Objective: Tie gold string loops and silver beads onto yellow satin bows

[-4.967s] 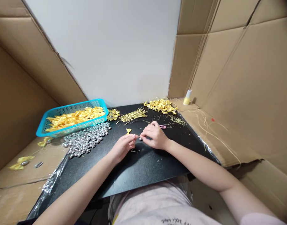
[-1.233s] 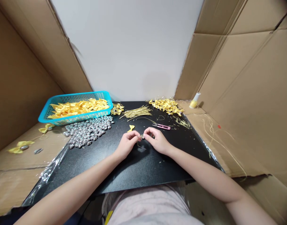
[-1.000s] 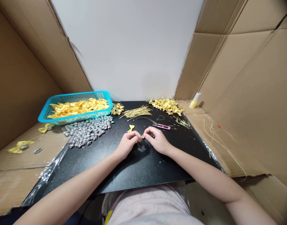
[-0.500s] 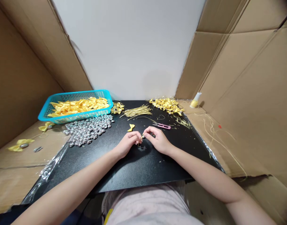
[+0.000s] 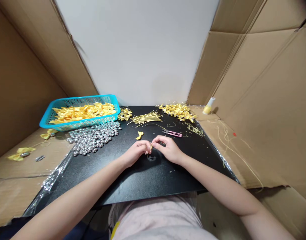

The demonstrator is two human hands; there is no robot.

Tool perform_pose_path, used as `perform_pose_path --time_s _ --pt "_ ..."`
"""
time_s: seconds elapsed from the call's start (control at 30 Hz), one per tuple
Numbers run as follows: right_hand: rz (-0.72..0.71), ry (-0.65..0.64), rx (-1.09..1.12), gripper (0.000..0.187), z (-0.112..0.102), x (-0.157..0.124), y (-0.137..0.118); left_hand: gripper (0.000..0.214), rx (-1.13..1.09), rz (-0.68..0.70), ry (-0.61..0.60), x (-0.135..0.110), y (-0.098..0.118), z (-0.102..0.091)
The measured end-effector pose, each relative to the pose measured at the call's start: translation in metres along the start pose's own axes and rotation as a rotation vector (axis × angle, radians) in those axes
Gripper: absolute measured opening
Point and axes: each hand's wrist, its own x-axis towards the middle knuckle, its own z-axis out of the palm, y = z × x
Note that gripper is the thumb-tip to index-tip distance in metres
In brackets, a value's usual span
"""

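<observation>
Over the middle of the black table, my left hand (image 5: 139, 150) and my right hand (image 5: 167, 148) meet with their fingertips pinched. Between them is a small yellow bow (image 5: 151, 147), mostly covered by the fingers, and a thin yellow cord end hangs below it. Whether a silver bead is with it I cannot tell. Just beyond my hands lies a loose yellow bow (image 5: 139, 135). Pink-handled thread snips (image 5: 172, 133) rest behind my right hand, near a bundle of cut yellow cords (image 5: 147, 118).
A turquoise basket (image 5: 79, 125) of yellow bows stands at the back left, with many silver beads (image 5: 92, 140) before it. Finished-looking bows with beads (image 5: 179, 112) are heaped at the back right, near cord scraps (image 5: 196, 130) and a thread cone (image 5: 209, 106). Cardboard walls enclose both sides.
My hands stay in nearly the same place. The fingers have shifted slightly on the small bow, which now shows as a narrow yellow strip between them.
</observation>
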Motion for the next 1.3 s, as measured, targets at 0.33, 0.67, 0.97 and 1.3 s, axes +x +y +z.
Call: perform_pose_path --time_s 0.33,0.67,0.97,1.3 --pt "0.041 -0.034 0.053 0.021 -0.0013 -0.0002 -0.0004 0.011 -0.026 0.010 -0.026 -0.0006 0.0002 -0.0022" --pt "0.058 -0.043 0.081 0.029 -0.0018 0.0004 -0.0013 0.013 -0.031 0.013 -0.036 -0.0004 0.0014 -0.0021" --pt "0.143 -0.125 0.250 0.037 -0.0011 0.0021 0.0019 0.012 -0.061 0.002 -0.049 0.0005 -0.0003 -0.0046" --pt "0.170 -0.141 0.334 0.033 -0.0016 0.0030 0.0017 0.012 -0.063 -0.023 -0.082 0.0015 -0.0014 -0.0072"
